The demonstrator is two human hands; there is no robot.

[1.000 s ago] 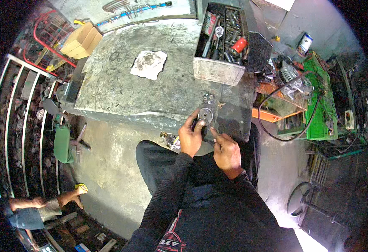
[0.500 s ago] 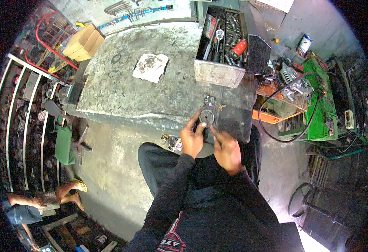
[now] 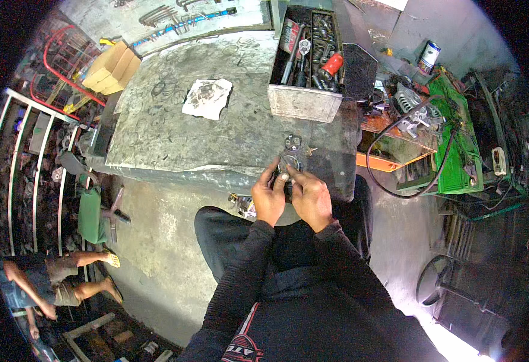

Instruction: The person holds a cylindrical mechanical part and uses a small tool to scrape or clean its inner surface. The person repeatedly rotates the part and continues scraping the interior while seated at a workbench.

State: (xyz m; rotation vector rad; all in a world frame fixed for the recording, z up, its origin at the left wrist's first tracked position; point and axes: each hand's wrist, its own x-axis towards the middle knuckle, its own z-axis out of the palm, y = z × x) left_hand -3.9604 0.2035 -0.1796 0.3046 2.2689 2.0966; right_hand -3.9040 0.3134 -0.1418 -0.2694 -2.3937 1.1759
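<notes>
A small round metal part (image 3: pixel 289 161) with a ring-like rim is at the near right edge of the workbench. My left hand (image 3: pixel 269 202) grips it from the left, thumb on its near side. From the right, the fingers of my right hand (image 3: pixel 313 202) close in on the same part, touching it beside the left thumb. Just beyond lies a dark round piece with holes (image 3: pixel 292 142), and a small brass-coloured piece (image 3: pixel 311 151) rests to its right. My fingers hide much of the part's near side.
An open metal toolbox (image 3: pixel 304 105) of sockets and ratchets stands on the bench (image 3: pixel 156 133), right of a stained white cloth (image 3: pixel 208 99). Cardboard boxes (image 3: pixel 112 66) sit far left. Rightward are an alternator (image 3: pixel 412 108) and a green crate (image 3: pixel 457 151). A person (image 3: pixel 65 280) is at lower left.
My right hand has come in leftward, and its fingers now meet the round metal part by my left thumb. The view has shifted slightly. The person at lower left has changed posture.
</notes>
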